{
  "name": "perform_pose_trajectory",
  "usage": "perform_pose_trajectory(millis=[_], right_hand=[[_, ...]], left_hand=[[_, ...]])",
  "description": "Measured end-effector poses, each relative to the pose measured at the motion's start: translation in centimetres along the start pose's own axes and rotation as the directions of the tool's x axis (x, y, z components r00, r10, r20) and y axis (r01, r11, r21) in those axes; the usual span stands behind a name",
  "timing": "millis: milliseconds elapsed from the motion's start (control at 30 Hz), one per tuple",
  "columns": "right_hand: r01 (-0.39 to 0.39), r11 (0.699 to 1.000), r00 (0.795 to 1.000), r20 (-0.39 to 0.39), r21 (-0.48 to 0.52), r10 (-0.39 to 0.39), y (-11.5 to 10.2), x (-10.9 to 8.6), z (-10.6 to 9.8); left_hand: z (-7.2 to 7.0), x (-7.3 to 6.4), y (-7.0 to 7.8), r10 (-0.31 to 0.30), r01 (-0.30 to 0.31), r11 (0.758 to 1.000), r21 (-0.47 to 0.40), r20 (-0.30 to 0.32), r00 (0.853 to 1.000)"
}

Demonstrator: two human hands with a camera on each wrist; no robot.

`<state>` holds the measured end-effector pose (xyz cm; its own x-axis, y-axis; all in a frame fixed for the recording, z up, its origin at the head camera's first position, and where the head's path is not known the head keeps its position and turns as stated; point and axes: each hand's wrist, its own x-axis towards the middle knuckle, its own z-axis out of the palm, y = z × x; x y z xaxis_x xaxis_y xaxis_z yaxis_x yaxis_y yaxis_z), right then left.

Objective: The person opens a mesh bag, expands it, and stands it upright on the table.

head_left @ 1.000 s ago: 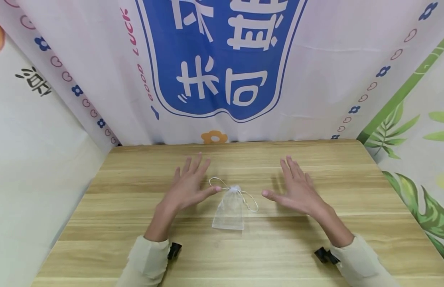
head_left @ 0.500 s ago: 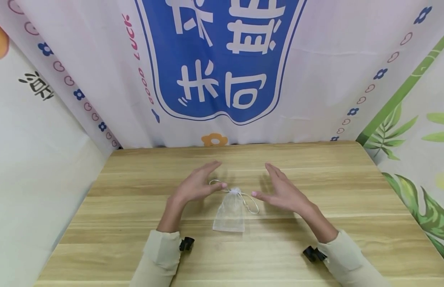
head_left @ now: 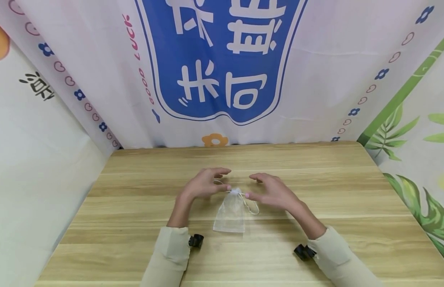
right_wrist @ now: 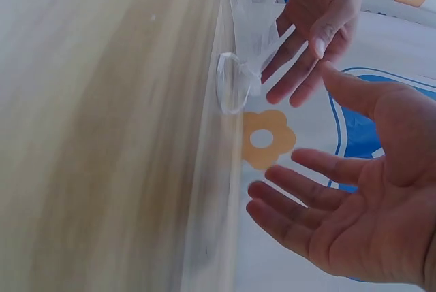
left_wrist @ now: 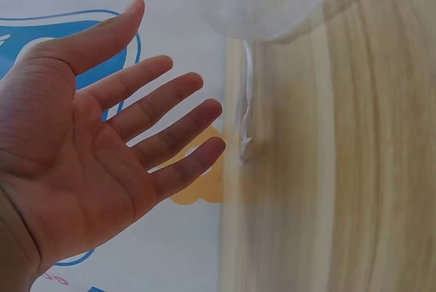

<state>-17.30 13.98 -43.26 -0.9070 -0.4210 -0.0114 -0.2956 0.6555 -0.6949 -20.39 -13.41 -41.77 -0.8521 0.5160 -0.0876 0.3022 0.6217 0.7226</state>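
Note:
A small sheer white drawstring pouch [head_left: 229, 217] lies on the wooden table, its gathered neck toward the back. Thin cord loops [head_left: 257, 209] extend from both sides of the neck. My left hand [head_left: 202, 185] hovers at the left of the neck, thumb tip by the cord and fingers slightly bent. On the opposite side is my right hand [head_left: 273, 193], its thumb tip close to the right cord. In the left wrist view the left palm [left_wrist: 82, 149] holds nothing. Fingers of the right hand [right_wrist: 340, 203] are spread with nothing between them in the right wrist view.
The wooden table [head_left: 135, 255] extends to a printed white cloth [head_left: 315, 99] hanging along its back edge. Patterned coverings [head_left: 415, 167] stand at both sides. A small black device [head_left: 196, 240] sits on each sleeve cuff.
Both hands have moved inward toward the pouch neck, and their fingers have bent from spread and straight to slightly curved. The pouch stays on the table in the same place.

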Motion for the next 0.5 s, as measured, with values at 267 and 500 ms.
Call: perform_pose_trajectory(millis=[267,500], right_hand=[[-0.048,0.996,0.998,0.049,0.075,0.044,-0.5,1.1,0.8],[-0.062,0.994,0.995,0.078,0.095,0.055,-0.6,1.7,1.3]], left_hand=[[0.6,0.4,-0.3,-0.012,0.014,0.999,-0.046,0.038,0.999],[1.0,0.7,-0.5,-0.053,0.056,0.997,-0.05,0.058,0.997]])
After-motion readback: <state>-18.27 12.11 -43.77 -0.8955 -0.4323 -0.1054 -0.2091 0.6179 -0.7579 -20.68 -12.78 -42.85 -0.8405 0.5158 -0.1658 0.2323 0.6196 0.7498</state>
